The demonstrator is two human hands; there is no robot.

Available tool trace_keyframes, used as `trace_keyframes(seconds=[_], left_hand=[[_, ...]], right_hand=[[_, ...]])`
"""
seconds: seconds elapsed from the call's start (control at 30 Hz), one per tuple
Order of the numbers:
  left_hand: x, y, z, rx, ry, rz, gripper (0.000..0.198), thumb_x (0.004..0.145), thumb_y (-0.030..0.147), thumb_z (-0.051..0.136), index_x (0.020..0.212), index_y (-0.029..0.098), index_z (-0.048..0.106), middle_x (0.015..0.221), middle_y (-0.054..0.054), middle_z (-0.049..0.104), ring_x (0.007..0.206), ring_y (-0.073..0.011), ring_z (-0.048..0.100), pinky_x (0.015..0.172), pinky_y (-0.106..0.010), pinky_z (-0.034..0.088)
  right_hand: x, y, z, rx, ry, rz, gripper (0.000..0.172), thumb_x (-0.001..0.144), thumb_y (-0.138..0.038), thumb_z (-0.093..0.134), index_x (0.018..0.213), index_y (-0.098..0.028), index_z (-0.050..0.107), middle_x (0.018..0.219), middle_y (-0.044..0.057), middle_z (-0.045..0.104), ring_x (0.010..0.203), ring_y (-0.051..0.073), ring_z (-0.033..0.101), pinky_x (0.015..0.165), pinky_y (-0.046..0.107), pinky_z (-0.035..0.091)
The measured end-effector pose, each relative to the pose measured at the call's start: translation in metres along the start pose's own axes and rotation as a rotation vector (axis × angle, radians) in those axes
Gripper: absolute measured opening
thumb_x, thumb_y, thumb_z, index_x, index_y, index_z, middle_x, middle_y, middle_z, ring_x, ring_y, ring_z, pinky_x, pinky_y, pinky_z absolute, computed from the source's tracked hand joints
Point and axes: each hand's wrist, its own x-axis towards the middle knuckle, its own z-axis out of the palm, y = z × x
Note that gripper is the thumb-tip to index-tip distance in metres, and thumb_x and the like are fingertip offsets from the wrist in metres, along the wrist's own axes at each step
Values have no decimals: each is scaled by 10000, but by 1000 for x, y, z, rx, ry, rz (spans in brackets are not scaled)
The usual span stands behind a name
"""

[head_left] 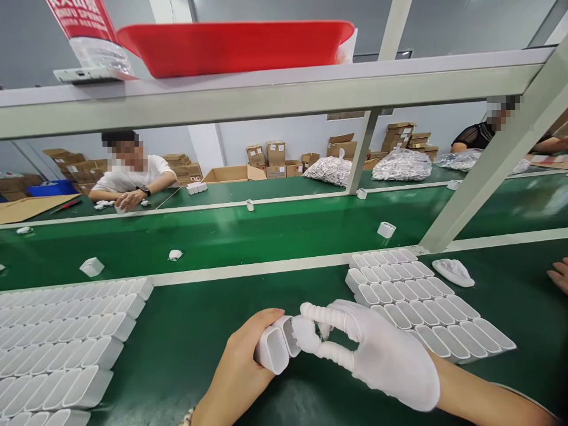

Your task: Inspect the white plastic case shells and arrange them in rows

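One white plastic oblong case (273,346), hollow and open-ended, low in the middle of the view, held between two hands. Bare left hand (235,373) closed around the case body, fingers wrapped and grasping it, forearm rising from the lower edge. White-gloved right hand (377,355) half open, its fingers (322,313) arched in a C and pinching the far end of the case, wrist angled in from the lower right.

On the green bench top (177,367), two close-packed blocks of identical white oblong cases, one to the left (57,349) and one to the right (412,302), too many for an exact count. Just beyond the right block, one crumpled white cloth (452,272). On the green conveyor belt (275,228), two loose white cases (386,229) and one small crumpled white piece (175,254). Across the belt, one seated co-worker (133,174). At the right edge, another person's fingers (560,275), well apart from both hands. Overhead, one red plastic tray (235,50) on a pale metal shelf (266,89).
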Motion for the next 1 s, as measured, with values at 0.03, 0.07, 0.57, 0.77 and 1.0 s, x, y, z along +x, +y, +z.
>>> trace_keyframes(seconds=[0.03, 0.07, 0.57, 0.77, 1.0], left_hand=[[-1, 0, 0, 8, 1, 13, 523, 743, 32, 648, 1194, 297, 664, 1140, -9, 766, 972, -194, 760, 874, -258, 613], [-1, -1, 0, 17, 0, 25, 528, 743, 28, 637, 1198, 296, 659, 1145, -11, 764, 974, -191, 760, 872, -253, 613], [-3, -4, 5, 109, -41, 108, 464, 801, 74, 556, 1225, 246, 631, 1166, -55, 757, 993, -210, 757, 894, -281, 617], [1, 8, 2, -58, -68, -42, 369, 794, 138, 685, 1136, 275, 697, 1088, -27, 780, 912, -218, 766, 811, -274, 627], [-3, 19, 2, -212, -86, -66, 397, 758, 299, 839, 1139, 294, 729, 1095, -43, 786, 926, -247, 764, 829, -315, 617]], right_hand=[[-1, -1, 1, -25, -2, 19, 460, 967, -268, 599, 1420, -285, 519, 777, -15, 669, 657, 121, 612, 638, 219, 537], [-2, -2, 1, -46, -15, 41, 422, 969, -275, 590, 1389, -284, 550, 780, -7, 666, 660, 125, 609, 624, 219, 531], [-6, -9, 12, -197, -214, 152, 313, 1053, -344, 400, 1152, -229, 673, 773, 45, 613, 682, 183, 588, 641, 305, 504], [2, 2, -5, 153, -332, 171, 370, 953, -378, 642, 1305, -265, 652, 948, 44, 685, 829, 176, 646, 761, 297, 545], [7, 6, 6, 856, -377, 574, 992, 791, -441, 810, 1599, -217, 279, 1082, 75, 665, 951, 199, 631, 891, 388, 520]])
